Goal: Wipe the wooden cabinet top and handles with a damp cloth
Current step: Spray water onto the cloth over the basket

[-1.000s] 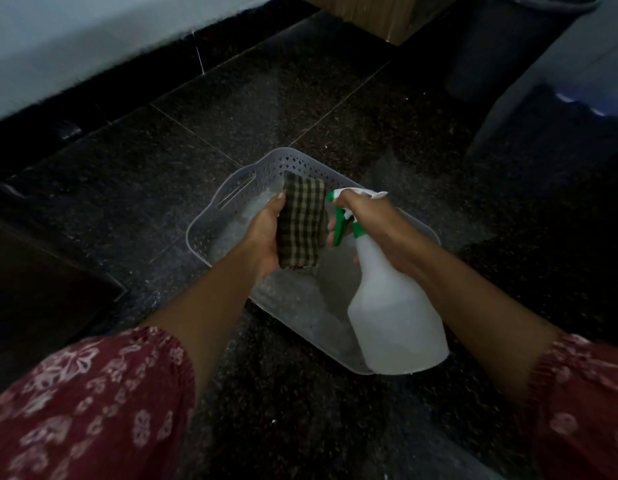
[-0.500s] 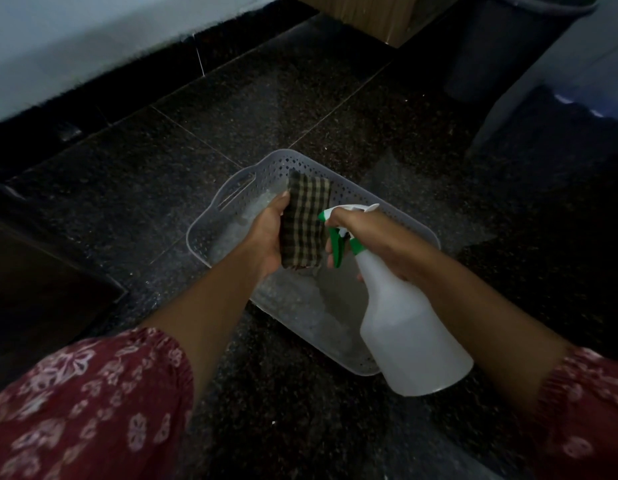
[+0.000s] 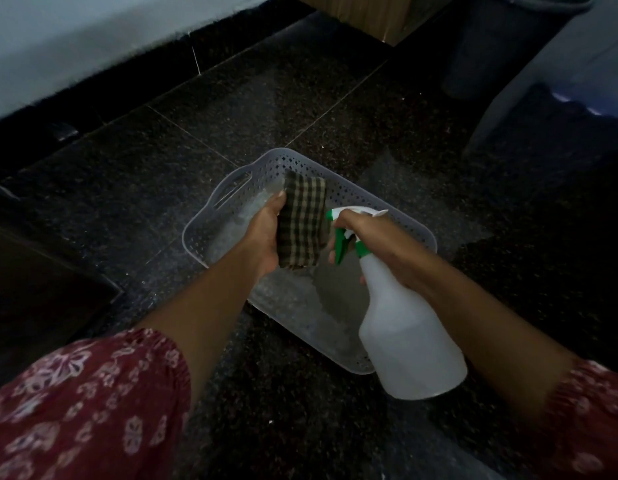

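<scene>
Here we see the left hand [image 3: 264, 237], at the centre of the frame, holding a folded checked cloth [image 3: 302, 221] upright, thumb along its left edge and fingers wrapped behind it. Just to its right, the right hand [image 3: 373, 239] grips the neck of a white spray bottle [image 3: 406, 337], its fingers closed on the green trigger [image 3: 340, 245], and the nozzle points left at the cloth from close by. Both hands hover over a pale perforated plastic basket [image 3: 227, 199] that sits on the dark speckled floor [image 3: 169, 157]; the bottle's body hides the basket's lower right corner. At the top centre of the frame a corner of a wooden cabinet [image 3: 363, 12] shows, well apart from the cloth, with its top and handles out of view. A dark bin [image 3: 491, 53] stands in the upper right, near the cabinet, and a pale wall [image 3: 75, 39] runs across the upper left. Red floral sleeves [image 3: 92, 410] fill the lower corners.
</scene>
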A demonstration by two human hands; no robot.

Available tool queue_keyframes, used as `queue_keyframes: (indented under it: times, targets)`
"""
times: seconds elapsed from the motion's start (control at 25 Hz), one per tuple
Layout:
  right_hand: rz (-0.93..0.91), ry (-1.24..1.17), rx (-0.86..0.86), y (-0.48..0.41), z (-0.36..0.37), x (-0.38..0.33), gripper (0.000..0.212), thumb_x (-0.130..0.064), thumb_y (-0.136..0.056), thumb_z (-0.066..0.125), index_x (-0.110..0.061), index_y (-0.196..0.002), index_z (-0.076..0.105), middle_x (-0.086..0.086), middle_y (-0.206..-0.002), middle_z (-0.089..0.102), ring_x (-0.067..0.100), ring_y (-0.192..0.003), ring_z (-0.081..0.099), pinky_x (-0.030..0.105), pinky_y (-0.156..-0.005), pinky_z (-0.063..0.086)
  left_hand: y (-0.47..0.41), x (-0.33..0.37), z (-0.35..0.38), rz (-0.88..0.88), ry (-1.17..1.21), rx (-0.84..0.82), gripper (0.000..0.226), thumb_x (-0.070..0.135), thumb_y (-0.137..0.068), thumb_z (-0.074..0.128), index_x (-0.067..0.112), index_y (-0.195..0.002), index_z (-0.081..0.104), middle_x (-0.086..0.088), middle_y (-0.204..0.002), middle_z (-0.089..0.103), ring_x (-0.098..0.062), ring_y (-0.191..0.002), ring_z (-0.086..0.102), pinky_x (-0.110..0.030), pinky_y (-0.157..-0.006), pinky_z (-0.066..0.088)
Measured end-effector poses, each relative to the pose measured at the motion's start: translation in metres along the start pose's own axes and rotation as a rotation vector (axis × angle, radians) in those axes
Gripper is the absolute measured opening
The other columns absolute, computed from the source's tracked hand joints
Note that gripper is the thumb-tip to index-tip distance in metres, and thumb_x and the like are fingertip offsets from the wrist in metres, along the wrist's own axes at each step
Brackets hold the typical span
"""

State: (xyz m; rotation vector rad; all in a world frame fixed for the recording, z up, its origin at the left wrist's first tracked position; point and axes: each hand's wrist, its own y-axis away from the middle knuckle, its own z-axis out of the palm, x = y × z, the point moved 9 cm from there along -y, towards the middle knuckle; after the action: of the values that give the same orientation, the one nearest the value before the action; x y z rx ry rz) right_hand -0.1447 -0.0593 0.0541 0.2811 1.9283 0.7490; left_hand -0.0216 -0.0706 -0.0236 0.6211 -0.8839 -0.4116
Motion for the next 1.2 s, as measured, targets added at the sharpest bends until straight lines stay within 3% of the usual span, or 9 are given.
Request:
queue_keyframes:
  times: [0.08,0.2,0.32,0.52,0.64,0.76,0.96,1.04,1.2]
  targets:
    - [-0.049,-0.021,0.045,-0.003,-0.006,-0.007,0.022,-0.025,-0.09,0.045,-0.025,-0.107,0.059,0.005,-0.069,0.064,0.015,-0.052,0.061,0.024,-0.051,0.048,-0.002,-0.003,-0.001,-0.016,-0.021,-0.003,0.052,0.045,-0.095,0.035,0.012,-0.13,0.055,-0.014,-0.128,0.061,-0.025,-0.095,0.064,-0.037,-0.073,0.051]
    - [-0.041,-0.03,0.069,-0.003,-0.009,-0.009,0.017,-0.027,-0.09,0.045,-0.024,-0.082,0.06,0.004,-0.055,0.063,0.01,-0.032,0.057,0.019,-0.045,0.047,-0.007,-0.007,-0.003,-0.026,-0.035,-0.004,0.053,0.047,-0.093,0.039,0.011,-0.127,0.058,-0.014,-0.128,0.062,-0.029,-0.111,0.061,-0.043,-0.095,0.049]
    - [-0.058,-0.052,0.089,-0.003,-0.01,-0.012,0.024,-0.025,-0.089,0.046,-0.025,-0.068,0.057,0.003,-0.054,0.064,0.012,-0.038,0.059,0.022,-0.049,0.047,-0.011,-0.008,-0.004,-0.031,-0.029,-0.022,0.053,0.049,-0.092,0.04,0.011,-0.125,0.06,-0.014,-0.127,0.063,-0.028,-0.113,0.061,-0.045,-0.104,0.043]
    - [-0.131,-0.114,0.153,-0.003,-0.02,-0.012,0.022,-0.024,-0.088,0.049,-0.024,-0.068,0.058,0.002,-0.055,0.061,0.012,-0.04,0.059,0.019,-0.042,0.044,-0.009,-0.004,-0.002,-0.011,-0.026,-0.012,0.049,0.046,-0.093,0.04,0.014,-0.126,0.059,-0.011,-0.124,0.064,-0.027,-0.108,0.062,-0.04,-0.088,0.05]
    - [-0.251,-0.155,0.241,-0.004,-0.03,-0.017,0.029,-0.024,-0.088,0.048,-0.015,-0.064,0.062,0.004,-0.063,0.065,0.009,-0.051,0.06,0.022,-0.054,0.048,-0.008,-0.005,-0.003,-0.026,-0.007,-0.011,0.051,0.047,-0.092,0.04,0.013,-0.126,0.059,-0.012,-0.127,0.063,-0.028,-0.113,0.061,-0.045,-0.1,0.046]
    - [-0.488,-0.131,0.375,0.003,-0.039,-0.029,0.029,-0.024,-0.085,0.05,-0.022,-0.059,0.063,0.005,-0.069,0.069,0.017,-0.072,0.065,0.029,-0.076,0.049,-0.005,-0.004,-0.004,-0.012,0.011,0.017,0.05,0.045,-0.093,0.04,0.013,-0.126,0.058,-0.012,-0.126,0.063,-0.028,-0.108,0.062,-0.042,-0.091,0.049]
    - [-0.678,-0.125,0.382,0.002,-0.037,-0.028,0.026,-0.026,-0.084,0.051,-0.009,-0.097,0.065,-0.006,-0.086,0.066,-0.006,-0.076,0.06,0.006,-0.072,0.044,0.001,0.0,-0.008,0.019,0.021,0.066,0.047,0.045,-0.094,0.039,0.014,-0.124,0.059,-0.011,-0.128,0.062,-0.026,-0.096,0.063,-0.038,-0.075,0.051]
    - [-0.737,-0.126,0.34,-0.001,-0.033,-0.025,0.03,-0.026,-0.087,0.052,-0.009,-0.109,0.06,-0.01,-0.09,0.061,-0.005,-0.08,0.059,0.014,-0.075,0.048,0.003,0.0,-0.008,0.011,0.022,0.069,0.05,0.046,-0.095,0.038,0.013,-0.128,0.057,-0.012,-0.13,0.06,-0.027,-0.098,0.063,-0.036,-0.072,0.05]
    - [-0.766,-0.171,0.284,0.002,-0.019,-0.014,0.032,-0.052,-0.082,0.057,-0.045,-0.111,0.046,0.003,-0.105,0.059,0.029,-0.103,0.06,0.048,-0.09,0.051,0.009,-0.003,-0.005,0.0,0.014,0.056,0.051,0.045,-0.095,0.036,0.012,-0.13,0.055,-0.013,-0.13,0.06,-0.025,-0.094,0.062,-0.036,-0.072,0.049]
